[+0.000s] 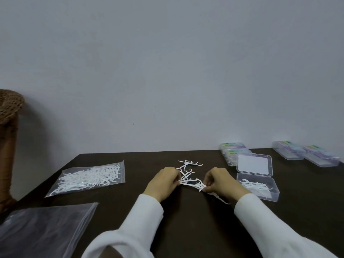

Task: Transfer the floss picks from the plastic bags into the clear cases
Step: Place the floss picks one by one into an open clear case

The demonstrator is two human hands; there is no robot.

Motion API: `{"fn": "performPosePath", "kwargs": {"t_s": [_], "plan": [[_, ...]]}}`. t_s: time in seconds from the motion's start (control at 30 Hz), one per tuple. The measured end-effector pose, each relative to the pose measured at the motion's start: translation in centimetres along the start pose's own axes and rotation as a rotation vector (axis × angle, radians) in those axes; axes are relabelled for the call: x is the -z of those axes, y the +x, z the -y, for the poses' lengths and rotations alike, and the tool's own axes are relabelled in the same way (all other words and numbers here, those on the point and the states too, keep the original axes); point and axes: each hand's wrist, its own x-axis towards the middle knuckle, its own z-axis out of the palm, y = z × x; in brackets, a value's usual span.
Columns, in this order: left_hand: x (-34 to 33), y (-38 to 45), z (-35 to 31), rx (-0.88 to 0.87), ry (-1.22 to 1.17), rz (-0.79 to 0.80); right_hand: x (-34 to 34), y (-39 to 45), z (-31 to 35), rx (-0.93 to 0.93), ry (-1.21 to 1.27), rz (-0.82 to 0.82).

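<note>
On the dark desk (186, 220), a loose heap of white floss picks (188, 174) lies near the middle, a little toward the far edge. The left hand (163, 181) rests at the heap's left side with its fingers curled, pinching picks at the fingertips. The right hand (221, 181) sits at the heap's right side, its fingers also curled and pinching a small bundle of picks, some of which trail out toward the near edge beneath the wrist. Both arms wear white sleeves (145, 220). Just beside the right hand, toward the desk's right edge, an open clear case (260, 190) lies with its lid (254, 164) folded back toward the far edge; a few picks already lie in its tray. Behind it, along the far edge, stand 2 closed cases (233, 149) with coloured labels, and 2 more closed cases (305, 153) sit near the far right corner. Toward the left edge lies a sealed plastic bag (89, 176) full of floss picks, flat on the desk. Another clear plastic bag (42, 229) lies at the near left corner; what it holds cannot be made out.
</note>
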Motion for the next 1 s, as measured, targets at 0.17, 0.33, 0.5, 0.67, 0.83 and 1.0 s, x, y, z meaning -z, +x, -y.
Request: {"fn": "performPosePath", "kwargs": {"t_s": [0.17,0.33,0.5,0.67,0.83,1.0], "plan": [[-0.4,-0.1,0.0,-0.052,0.152,-0.022,0.6,-0.7,-0.5,0.025,0.024,-0.056],[-0.5,-0.5,0.0,-0.118,0.169,-0.175,2.5,-1.9,-1.5,0.060,0.089,-0.199],[-1.1,-0.2,-1.1,-0.174,0.015,-0.335,5.5,-3.6,-3.9,0.074,0.167,-0.271],[-2.0,1.2,-5.6,-0.231,-0.220,-0.391,8.5,-5.3,-7.6,-0.018,0.193,-0.354],[-3.4,3.1,-9.7,-0.260,-0.316,-0.403,8.5,-5.1,-9.4,-0.115,0.422,-0.512],[-4.4,4.3,-12.2,-0.284,-0.338,-0.345,8.6,-5.0,-10.3,-0.225,0.517,-0.659]]}}
